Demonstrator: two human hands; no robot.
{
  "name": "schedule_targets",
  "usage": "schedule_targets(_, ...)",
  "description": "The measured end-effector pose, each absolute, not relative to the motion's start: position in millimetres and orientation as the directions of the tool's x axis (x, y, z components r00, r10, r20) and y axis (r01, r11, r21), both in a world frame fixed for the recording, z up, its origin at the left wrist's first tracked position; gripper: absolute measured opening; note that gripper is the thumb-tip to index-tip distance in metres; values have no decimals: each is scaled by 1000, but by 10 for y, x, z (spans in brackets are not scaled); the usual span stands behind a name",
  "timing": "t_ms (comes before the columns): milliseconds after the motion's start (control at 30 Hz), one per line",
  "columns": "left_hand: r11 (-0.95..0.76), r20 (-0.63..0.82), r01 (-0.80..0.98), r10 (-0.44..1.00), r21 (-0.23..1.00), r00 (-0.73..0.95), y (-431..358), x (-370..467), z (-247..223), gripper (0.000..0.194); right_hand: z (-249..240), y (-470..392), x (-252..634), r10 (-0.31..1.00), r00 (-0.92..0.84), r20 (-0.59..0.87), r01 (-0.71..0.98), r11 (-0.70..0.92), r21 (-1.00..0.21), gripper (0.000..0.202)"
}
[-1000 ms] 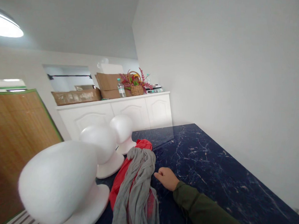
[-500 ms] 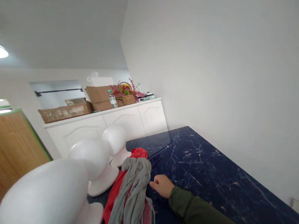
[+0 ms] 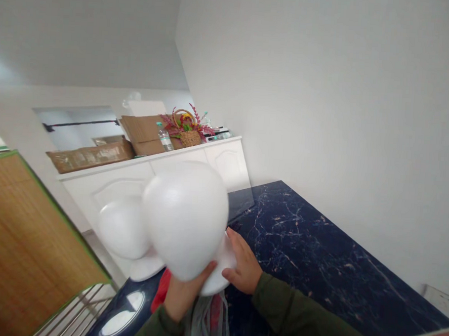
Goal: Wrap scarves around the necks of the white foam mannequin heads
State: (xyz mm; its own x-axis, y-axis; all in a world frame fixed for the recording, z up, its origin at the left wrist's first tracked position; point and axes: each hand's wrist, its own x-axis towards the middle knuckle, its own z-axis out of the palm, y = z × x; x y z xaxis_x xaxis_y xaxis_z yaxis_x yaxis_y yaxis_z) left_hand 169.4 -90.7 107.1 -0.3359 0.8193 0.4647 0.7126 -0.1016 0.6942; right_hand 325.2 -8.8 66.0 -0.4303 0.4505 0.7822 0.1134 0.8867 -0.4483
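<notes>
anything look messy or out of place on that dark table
Only the cloths: a grey scarf and a red cloth lie bunched in a heap on the marble table, partly hidden under the foam head held up by the left hand and right hand. Nothing looks spilled or broken.

White foam mannequin head (image 3: 185,216), smooth, featureless, lifted off dark marble tabletop, tilted, base rightward.

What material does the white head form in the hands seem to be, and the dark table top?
White head form: probably foam such as polystyrene, matte and seamless, with soft shading and no gloss. Table top: looks like polished navy marble or a marble-print laminate; it shows pale veins and mirror-like reflections. Which of the two is unclear.
</notes>
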Motion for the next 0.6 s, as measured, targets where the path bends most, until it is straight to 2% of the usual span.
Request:
schedule_targets(133, -387, 558, 701, 830, 599, -19, -90, 2050, 903, 51, 659, 258, 3571, 655, -309, 689, 329, 754, -569, 111)
schedule_targets(200, -474, 563, 666, 821, 576, 98, 173, 2146, 802, 53, 670, 417, 3741, 696, -259, 670, 348, 714, -607, 110)
schedule_targets(267, -514, 550, 644, 818, 567, 168, 326, 2176, 704, 55, 659, 535, 3844, 699, -231, 677, 287, 714, -639, 103)
schedule_targets(333, -514, 514, 642, 832, 570, 210, 395, 2153, 619, 53, 605, 617, 3860, 698, -209, 684, 221, 716, -663, 99)
schedule_targets(433, -480, 433, 694, 863, 536, 262, 397, 2045, 563, 48, 475, 697, 3794, 712, -186, 677, 213, 701, -680, 98)
schedule_targets(500, -434, 395, 770, 882, 468, 257, 353, 1915, 594, 47, 401, 729, 3757, 723, -183, 666, 243, 690, -682, 96)
schedule_targets(600, -281, 420, 914, 897, 294, 140, 240, 1605, 683, 48, 351, 749, 3757, 745, -191, 639, 306, 664, -682, 93)
